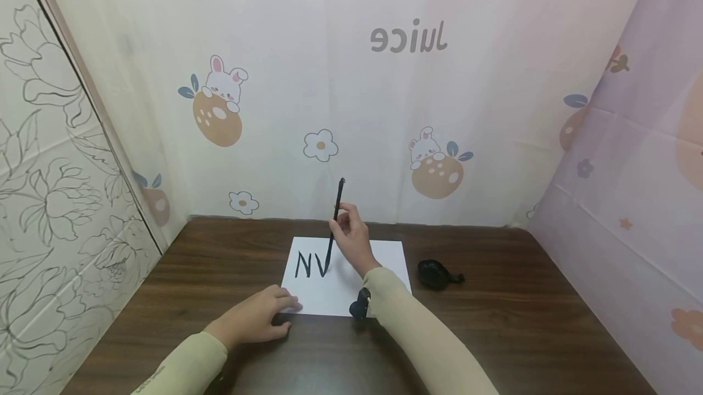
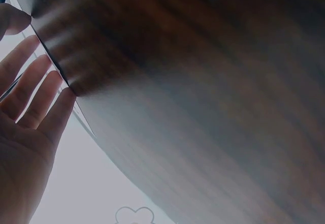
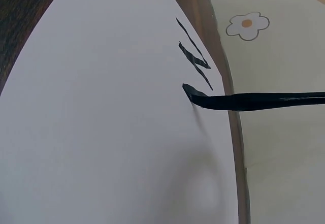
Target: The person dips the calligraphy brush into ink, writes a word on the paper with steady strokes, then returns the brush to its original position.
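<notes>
My right hand point(image 1: 353, 237) pinches a black calligraphy brush point(image 1: 337, 215) partway up its handle. The brush stands nearly upright, its dark bristles bent against the white paper point(image 1: 329, 300). Painted on the sheet is a black letter N point(image 1: 304, 265), and beside it a slanted stroke point(image 1: 321, 264) runs down to the brush tip. In the right wrist view the wet bristles point(image 3: 195, 94) lie over that stroke. My left hand point(image 1: 258, 315) rests at the paper's near left corner with fingers extended; the left wrist view shows its fingers point(image 2: 35, 76) spread.
A small black dish with a short handle point(image 1: 434, 274) sits on the dark wooden table point(image 1: 494, 309), right of the paper. Behind the table hangs a printed curtain point(image 1: 329, 77), with more patterned cloth on both sides. A small black camera point(image 1: 360, 303) is strapped to the right wrist.
</notes>
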The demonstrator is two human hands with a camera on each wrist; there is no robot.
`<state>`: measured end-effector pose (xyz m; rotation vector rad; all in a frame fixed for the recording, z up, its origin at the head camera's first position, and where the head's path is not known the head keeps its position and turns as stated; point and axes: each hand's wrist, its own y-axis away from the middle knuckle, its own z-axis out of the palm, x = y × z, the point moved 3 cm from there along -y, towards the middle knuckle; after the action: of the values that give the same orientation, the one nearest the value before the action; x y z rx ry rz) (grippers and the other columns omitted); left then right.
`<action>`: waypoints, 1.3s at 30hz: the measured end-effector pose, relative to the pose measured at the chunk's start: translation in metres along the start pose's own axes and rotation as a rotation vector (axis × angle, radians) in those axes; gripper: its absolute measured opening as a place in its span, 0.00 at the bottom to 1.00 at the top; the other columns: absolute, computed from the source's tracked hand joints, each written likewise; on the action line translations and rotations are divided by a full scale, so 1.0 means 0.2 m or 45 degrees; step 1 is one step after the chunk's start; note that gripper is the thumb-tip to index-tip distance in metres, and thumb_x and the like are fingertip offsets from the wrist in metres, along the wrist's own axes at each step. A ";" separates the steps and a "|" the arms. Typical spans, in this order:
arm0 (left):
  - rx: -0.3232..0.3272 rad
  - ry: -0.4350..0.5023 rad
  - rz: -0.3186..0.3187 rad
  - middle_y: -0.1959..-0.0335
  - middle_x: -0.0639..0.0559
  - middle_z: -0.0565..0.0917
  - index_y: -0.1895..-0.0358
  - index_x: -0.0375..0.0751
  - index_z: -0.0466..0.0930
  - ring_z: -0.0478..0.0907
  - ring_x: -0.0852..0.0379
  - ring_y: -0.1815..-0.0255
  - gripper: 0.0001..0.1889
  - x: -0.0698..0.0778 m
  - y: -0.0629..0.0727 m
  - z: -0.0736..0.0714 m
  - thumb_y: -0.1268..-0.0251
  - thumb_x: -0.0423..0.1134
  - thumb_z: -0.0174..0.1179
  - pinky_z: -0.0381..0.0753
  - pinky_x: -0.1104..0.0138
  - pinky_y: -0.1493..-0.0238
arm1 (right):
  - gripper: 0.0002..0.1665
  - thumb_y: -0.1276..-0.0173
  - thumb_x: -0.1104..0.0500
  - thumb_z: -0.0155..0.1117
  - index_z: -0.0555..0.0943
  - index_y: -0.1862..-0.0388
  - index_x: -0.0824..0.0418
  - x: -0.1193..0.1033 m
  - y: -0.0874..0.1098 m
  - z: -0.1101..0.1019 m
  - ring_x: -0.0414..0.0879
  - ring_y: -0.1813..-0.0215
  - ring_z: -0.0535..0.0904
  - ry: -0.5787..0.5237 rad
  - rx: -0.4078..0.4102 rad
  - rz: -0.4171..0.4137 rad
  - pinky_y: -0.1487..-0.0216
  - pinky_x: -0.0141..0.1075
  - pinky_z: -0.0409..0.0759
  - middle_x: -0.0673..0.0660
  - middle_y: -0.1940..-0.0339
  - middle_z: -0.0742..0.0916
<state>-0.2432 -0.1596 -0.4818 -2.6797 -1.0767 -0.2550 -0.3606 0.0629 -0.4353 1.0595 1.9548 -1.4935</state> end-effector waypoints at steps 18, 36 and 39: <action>-0.002 0.014 -0.001 0.51 0.58 0.82 0.47 0.49 0.85 0.77 0.60 0.50 0.15 0.00 0.00 0.00 0.37 0.42 0.67 0.80 0.61 0.48 | 0.21 0.25 0.59 0.61 0.70 0.37 0.56 0.01 0.00 0.00 0.45 0.58 0.78 0.020 0.002 0.026 0.58 0.37 0.82 0.52 0.62 0.80; -0.012 0.020 -0.003 0.50 0.58 0.82 0.46 0.48 0.84 0.77 0.59 0.49 0.16 -0.01 0.00 0.00 0.37 0.42 0.66 0.79 0.61 0.47 | 0.20 0.24 0.60 0.59 0.69 0.36 0.56 0.03 -0.01 0.00 0.46 0.58 0.80 0.049 0.036 0.032 0.55 0.40 0.82 0.53 0.59 0.81; -0.009 0.021 0.001 0.50 0.57 0.82 0.46 0.48 0.84 0.77 0.59 0.49 0.16 0.00 0.00 0.00 0.37 0.42 0.66 0.79 0.61 0.47 | 0.20 0.24 0.60 0.58 0.69 0.36 0.56 0.03 -0.01 0.00 0.46 0.57 0.80 0.054 0.041 0.037 0.54 0.41 0.82 0.53 0.58 0.81</action>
<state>-0.2435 -0.1601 -0.4823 -2.6795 -1.0725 -0.2806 -0.3652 0.0653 -0.4387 1.1375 1.9417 -1.5030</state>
